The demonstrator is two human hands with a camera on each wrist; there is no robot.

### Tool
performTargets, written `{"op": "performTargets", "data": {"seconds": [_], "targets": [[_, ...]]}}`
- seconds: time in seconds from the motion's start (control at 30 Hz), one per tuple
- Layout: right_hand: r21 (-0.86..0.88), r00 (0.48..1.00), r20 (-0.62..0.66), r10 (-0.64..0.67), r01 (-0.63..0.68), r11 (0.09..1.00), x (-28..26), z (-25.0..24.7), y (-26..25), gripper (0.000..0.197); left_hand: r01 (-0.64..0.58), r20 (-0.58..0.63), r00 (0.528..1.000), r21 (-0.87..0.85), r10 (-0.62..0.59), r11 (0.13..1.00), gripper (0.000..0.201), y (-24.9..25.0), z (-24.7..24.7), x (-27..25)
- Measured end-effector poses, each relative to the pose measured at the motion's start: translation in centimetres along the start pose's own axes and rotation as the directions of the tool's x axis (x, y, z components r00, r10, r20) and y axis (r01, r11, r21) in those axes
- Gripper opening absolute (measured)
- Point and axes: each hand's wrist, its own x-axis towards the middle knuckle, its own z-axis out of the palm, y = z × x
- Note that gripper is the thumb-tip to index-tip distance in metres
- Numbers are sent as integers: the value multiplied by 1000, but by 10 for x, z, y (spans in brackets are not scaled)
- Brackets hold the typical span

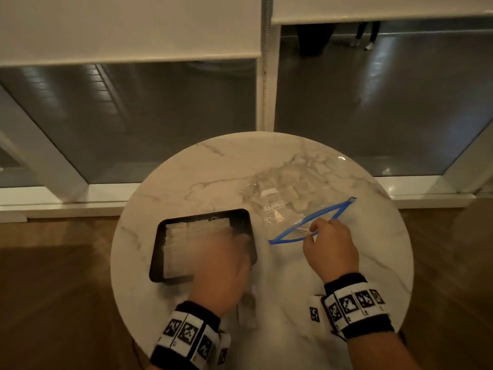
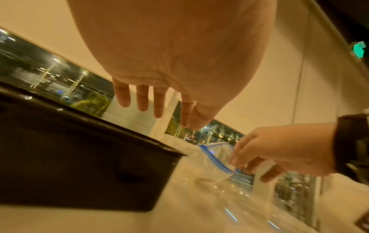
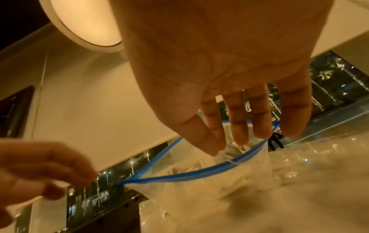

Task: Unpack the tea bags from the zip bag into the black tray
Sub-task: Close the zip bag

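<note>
The right hand (image 1: 331,247) pinches the zip bag's (image 1: 296,198) blue rim — mouth gaping, near the tabletop's (image 1: 208,172) right edge. The left hand (image 1: 222,268) hovers over the black tray (image 1: 157,260) of tea bags (image 1: 181,244) — grip relaxed, fingers straight, holding nothing.

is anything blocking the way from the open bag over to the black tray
Nothing visible lies on the marble between the zip bag mouth and the black tray. Only the left hand, blurred, hovers over the tray's near right corner.

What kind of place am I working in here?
Likely a lounge or lobby, not a kitchen: a round marble table, floor-to-ceiling windows with roller blinds, wood floor, and night-time palm lights outside.
</note>
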Motion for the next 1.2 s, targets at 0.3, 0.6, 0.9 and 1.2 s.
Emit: {"op": "performTargets", "data": {"seconds": [0.3, 0.6, 0.9, 1.2], "targets": [[-261, 933, 347, -93, 191, 946, 8, 3, -12, 29, -252, 223, 957, 320, 186, 913, 44, 73, 23, 50], [51, 864, 502, 45, -82, 995, 52, 12, -23, 35, -260, 207, 958, 330, 199, 908, 52, 78, 4, 62], [-8, 807, 525, 270, -313, 950, 84, -3, -31, 39, -273, 87, 962, 211, 260, 939, 75, 67, 6, 55], [-267, 694, 661, 284, -137, 954, 81, 21, -32, 76, -282, 61, 960, 188, 275, 941, 78, 59, 14, 50]]}}
